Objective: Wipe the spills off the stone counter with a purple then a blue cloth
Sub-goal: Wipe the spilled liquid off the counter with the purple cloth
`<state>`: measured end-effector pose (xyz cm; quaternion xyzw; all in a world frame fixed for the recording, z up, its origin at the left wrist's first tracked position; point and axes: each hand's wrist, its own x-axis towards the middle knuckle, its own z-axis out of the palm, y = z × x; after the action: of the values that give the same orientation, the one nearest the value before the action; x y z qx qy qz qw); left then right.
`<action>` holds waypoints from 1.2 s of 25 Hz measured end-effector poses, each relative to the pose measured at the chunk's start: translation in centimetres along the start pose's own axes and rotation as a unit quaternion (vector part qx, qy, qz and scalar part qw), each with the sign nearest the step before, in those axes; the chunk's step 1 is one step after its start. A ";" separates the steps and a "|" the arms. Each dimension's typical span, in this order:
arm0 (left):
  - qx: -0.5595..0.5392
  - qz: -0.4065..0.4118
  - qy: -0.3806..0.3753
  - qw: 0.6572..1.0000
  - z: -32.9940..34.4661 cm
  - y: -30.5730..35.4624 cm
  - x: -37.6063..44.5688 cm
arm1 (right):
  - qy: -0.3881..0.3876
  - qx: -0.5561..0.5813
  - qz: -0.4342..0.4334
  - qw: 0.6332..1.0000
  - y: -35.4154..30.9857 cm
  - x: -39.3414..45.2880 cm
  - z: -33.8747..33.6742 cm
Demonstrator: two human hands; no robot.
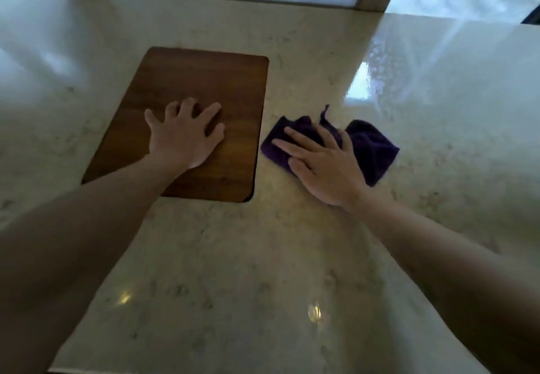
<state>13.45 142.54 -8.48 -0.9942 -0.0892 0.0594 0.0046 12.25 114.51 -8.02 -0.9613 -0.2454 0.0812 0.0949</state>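
1. We see a polished stone counter (263, 257), pale cream with faint grey veining and glossy reflections.
2. A dark wooden board (233, 87), rectangular with rounded corners, lies flat on it.
3. Our left hand (184, 137) rests on the board, fingers spread, grasping nothing.
4. The purple cloth (371, 146), soft, plush and crumpled, sits on the counter just right of the board.
5. Our right hand (324, 166) presses flat on the cloth, fingers extended, not clenched.
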 end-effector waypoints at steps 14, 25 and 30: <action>-0.072 0.119 -0.099 0.985 1.5 -1.3 -27.0 | -0.007 -0.051 0.029 0.998 -13.5 -26.8 6.9; -0.143 0.154 -0.057 0.976 -0.9 1.1 -38.9 | 0.039 0.144 0.102 0.984 -15.1 -33.5 4.8; -0.194 0.221 -0.075 0.953 -4.3 7.9 -43.2 | 0.152 0.490 0.245 0.823 -13.7 -37.7 -2.5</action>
<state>-26.90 127.13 0.68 -0.9635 0.1225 0.1152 -0.2084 -26.12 107.61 1.55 -0.8171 0.0875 0.0637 0.5663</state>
